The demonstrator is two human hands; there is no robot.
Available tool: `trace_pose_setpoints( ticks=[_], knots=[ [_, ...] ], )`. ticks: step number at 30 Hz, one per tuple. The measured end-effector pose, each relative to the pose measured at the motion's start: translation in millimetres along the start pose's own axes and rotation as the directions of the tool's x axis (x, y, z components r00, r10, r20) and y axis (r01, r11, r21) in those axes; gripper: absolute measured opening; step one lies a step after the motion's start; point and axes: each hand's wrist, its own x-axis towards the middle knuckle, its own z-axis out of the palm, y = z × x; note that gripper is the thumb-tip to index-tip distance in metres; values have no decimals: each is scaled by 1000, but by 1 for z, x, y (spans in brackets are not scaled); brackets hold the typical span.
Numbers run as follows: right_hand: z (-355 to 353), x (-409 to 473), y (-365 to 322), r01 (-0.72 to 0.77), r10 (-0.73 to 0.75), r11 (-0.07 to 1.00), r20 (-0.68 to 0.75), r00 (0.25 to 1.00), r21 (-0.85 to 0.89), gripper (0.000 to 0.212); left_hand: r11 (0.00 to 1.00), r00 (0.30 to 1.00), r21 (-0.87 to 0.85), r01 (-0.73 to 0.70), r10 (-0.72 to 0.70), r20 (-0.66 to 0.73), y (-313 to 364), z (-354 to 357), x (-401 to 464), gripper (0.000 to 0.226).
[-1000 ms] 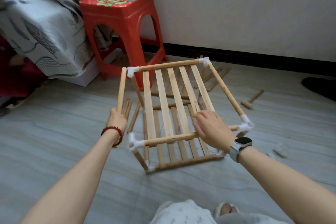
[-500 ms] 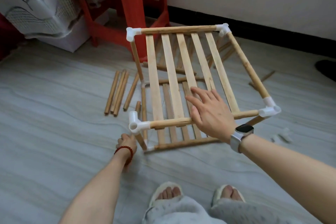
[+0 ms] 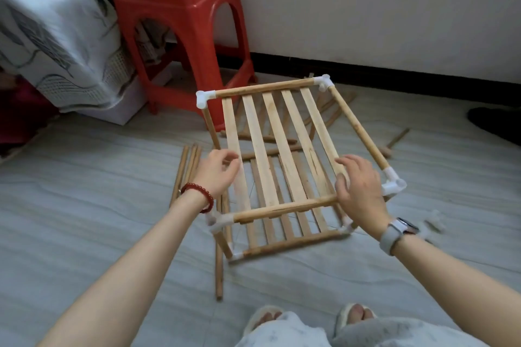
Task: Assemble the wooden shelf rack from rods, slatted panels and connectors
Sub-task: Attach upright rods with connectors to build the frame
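Rack stands on floor at centre, two slatted tiers, left side of top tier has no rod. Loose rod lies at 7 o'clock from left hand, long axis 12-to-6, nearer to left hand. Left hand fingers loosely curled, holds nothing. Right hand flat on top tier near corner, fingers spread.

Soft, even, fairly dim daylight fills the room, leaving only faint shadows on the grey streaked floor. Wide-angle bending curves the edges, and motion blur smears the white plastic connector at four o'clock.
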Motion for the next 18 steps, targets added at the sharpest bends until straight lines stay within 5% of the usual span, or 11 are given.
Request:
trace_pose_setpoints(
  ticks=[4, 7, 9, 11, 14, 18],
  knots=[
    [-29, -14, 42, -327, 353, 935, -273, 895, 136, 38, 817, 915, 419, -396, 389, 105, 57, 48, -21, 38],
    [-34, -30, 76, -589, 630, 748, -49, 775, 305, 48, 714, 845, 453, -534, 432, 314, 88, 94, -30, 53],
    [-24, -37, 86, -671, 635, 680, 219, 741, 297, 45, 697, 821, 460, -550, 350, 451, 96, 119, -28, 48],
    [-11, -35, 90, -678, 591, 670, 335, 734, 303, 35, 668, 801, 477, -572, 331, 498, 101, 134, -21, 29],
    [2, -25, 85, -683, 622, 601, 293, 726, 414, 34, 672, 792, 464, -577, 320, 520, 107, 142, -14, 14],
    [-18, 3, 76, -601, 617, 624, 158, 771, 499, 12, 812, 858, 357, -462, 307, 412, 133, 131, -1, 15]
  ],
)
